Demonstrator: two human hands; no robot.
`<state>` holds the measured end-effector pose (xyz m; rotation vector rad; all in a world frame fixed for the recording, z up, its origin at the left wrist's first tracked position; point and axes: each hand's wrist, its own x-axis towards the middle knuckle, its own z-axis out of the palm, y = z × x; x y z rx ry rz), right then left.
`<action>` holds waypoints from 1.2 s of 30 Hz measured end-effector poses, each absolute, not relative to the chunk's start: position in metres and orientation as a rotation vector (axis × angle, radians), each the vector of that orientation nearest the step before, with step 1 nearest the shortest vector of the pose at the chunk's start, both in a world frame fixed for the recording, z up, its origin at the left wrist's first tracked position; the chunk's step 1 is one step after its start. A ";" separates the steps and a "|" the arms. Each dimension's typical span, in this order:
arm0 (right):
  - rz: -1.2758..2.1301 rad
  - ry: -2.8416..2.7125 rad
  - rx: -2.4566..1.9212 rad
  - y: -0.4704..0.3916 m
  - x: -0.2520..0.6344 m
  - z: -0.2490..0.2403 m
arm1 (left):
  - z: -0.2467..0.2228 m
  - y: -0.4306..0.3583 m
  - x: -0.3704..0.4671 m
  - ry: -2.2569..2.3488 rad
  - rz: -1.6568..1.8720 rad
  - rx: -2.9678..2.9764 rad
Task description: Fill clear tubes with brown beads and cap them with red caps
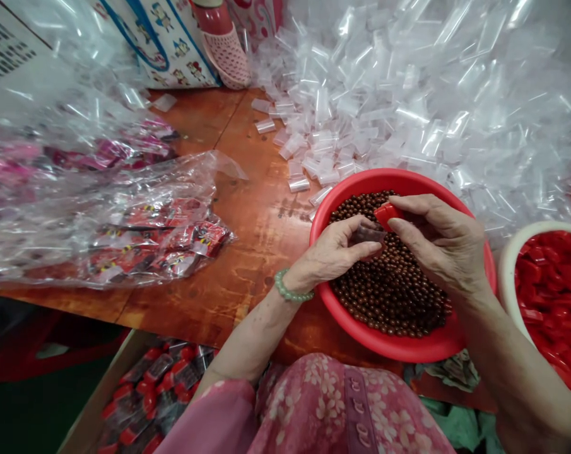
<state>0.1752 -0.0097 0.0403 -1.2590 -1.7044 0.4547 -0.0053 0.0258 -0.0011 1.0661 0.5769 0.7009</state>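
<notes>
Your left forearm reaches up from the lower left, a green beaded bracelet (292,287) at the wrist, and your left hand (335,249) points right over the red basin (319,301). Its thumb and fingers pinch a small clear plastic container (368,234) between them, above the brown balls (389,293); whether any balls are inside it you cannot tell.

Your right forearm rises from the lower right, the wrist bent so that your right hand (439,236) turns inward. Its index finger lies along the top and its thumb beneath, gripping a red cap (386,215), with the other fingers curled behind. The cap sits tilted just beside the container's right end; contact between them is unclear.
</notes>
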 end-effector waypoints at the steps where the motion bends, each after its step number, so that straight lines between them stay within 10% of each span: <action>1: 0.446 -1.697 -1.272 -0.010 0.175 0.041 | -0.001 0.026 -0.005 0.577 0.702 1.073; 15: 1.187 -1.386 -1.385 -0.005 0.192 0.044 | 0.004 0.028 -0.010 0.513 0.619 1.100; 36: 0.952 -2.428 -1.354 0.018 0.200 0.073 | 0.002 0.032 -0.013 0.496 0.471 1.333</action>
